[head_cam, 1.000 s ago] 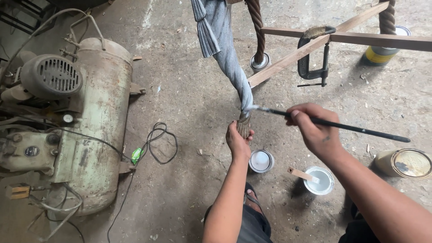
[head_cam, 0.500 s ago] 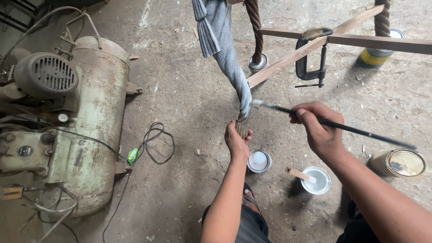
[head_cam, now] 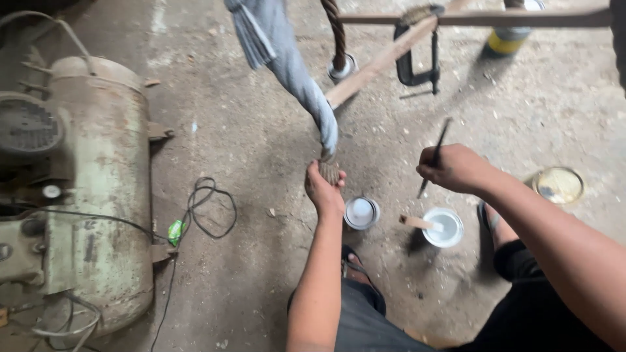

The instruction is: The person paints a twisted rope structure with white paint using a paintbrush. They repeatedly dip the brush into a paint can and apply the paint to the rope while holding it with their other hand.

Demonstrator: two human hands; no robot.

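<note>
Nearest, the person's knees frame two small open cans on the concrete floor (head_cam: pixel 248 150): a small can of white paint (head_cam: pixel 361 212) near the left hand, and to its right a second white-paint can (head_cam: pixel 443 227) with a stir stick (head_cam: pixel 415 222) leaning in it. Just beyond, the left hand (head_cam: pixel 323 188) has its fingers clenched around the frayed lower end of a rope bundle (head_cam: pixel 330 171). The bundle is wrapped above in grey cloth (head_cam: pixel 297 78) that hangs down from the top of the view. The right hand (head_cam: pixel 454 168) grips a thin dark paintbrush (head_cam: pixel 435 155), tip angled down towards the right-hand can. The step looks like loading the brush; carrying it left to the held rope end would call for a steady wrist. Far right, a yellowish lid (head_cam: pixel 559 184) lies flat. Farther off, a black clamp (head_cam: pixel 417 55) grips wooden slats (head_cam: pixel 385 55). At left stands an old green air compressor (head_cam: pixel 98 195).
</note>
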